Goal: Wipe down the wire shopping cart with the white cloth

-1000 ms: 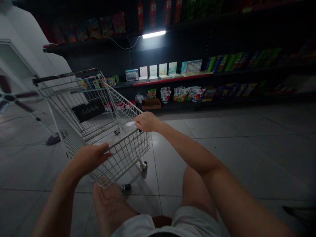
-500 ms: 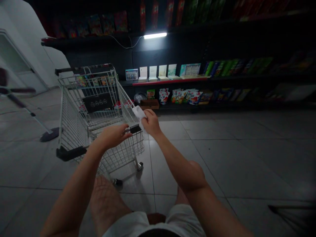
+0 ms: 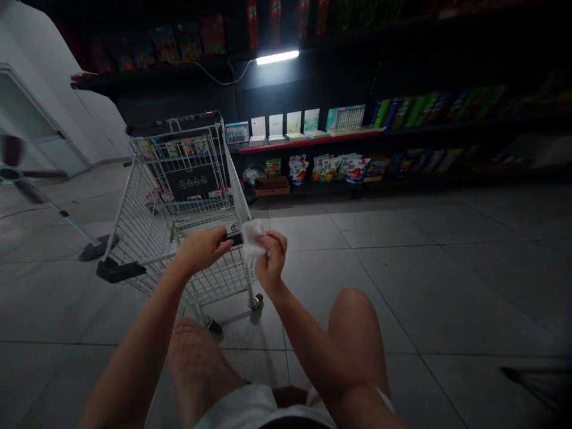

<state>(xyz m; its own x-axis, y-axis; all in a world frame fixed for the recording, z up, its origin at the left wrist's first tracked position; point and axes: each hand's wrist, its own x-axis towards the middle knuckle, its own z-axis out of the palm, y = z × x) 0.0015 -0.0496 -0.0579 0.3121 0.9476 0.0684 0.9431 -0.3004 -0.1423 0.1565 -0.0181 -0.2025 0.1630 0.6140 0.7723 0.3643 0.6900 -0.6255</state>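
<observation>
The left arm is reaching forward from the lower left, its hand (image 3: pixel 201 250) lying palm-down over the near top edge of the shopping cart (image 3: pixel 218 283), thumb and fingers slightly parted around the bar just beside its black grip section (image 3: pixel 233 239); how tightly it is holding cannot be told. The right forearm is slanting up and leftward, its hand (image 3: pixel 273 259) bent at the wrist and closing its fingers on a white wipe (image 3: pixel 252 241). Compared with half a second ago, the right hand is sitting lower — the wipe, then poking up above the grip section, is now hanging beside its end — and the cart's far end is showing farther right. The wipe is looking crumpled and slightly blurred at the cart's near right corner. The cart is standing on the tiled floor (image 3: pixel 322 286), its silver wires surrounding a black panel (image 3: pixel 191 182) toward the far edge.
</observation>
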